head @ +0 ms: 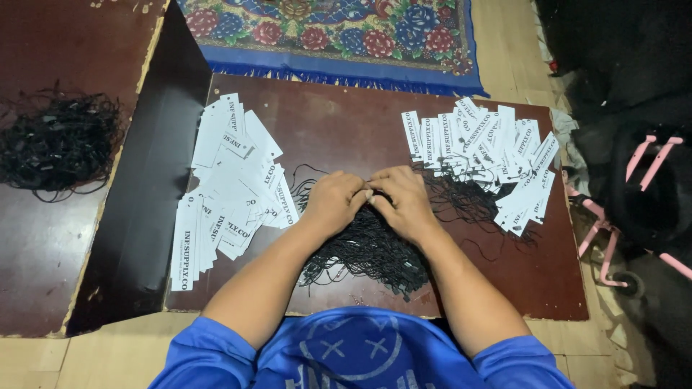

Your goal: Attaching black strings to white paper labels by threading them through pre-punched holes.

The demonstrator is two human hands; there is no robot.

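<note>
Far left of the brown board [346,115], a loose heap of black cord [58,144] lies on its own. On the board's left part spreads a pile of white tags [231,194]. At its middle the left hand [333,202] and right hand [405,203] meet, fingers curled and pinching strands over the tangle of black strings [367,252]. On its right part sit tags with strings attached [497,158].

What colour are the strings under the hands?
Black strings, clearest in the head view.
</note>
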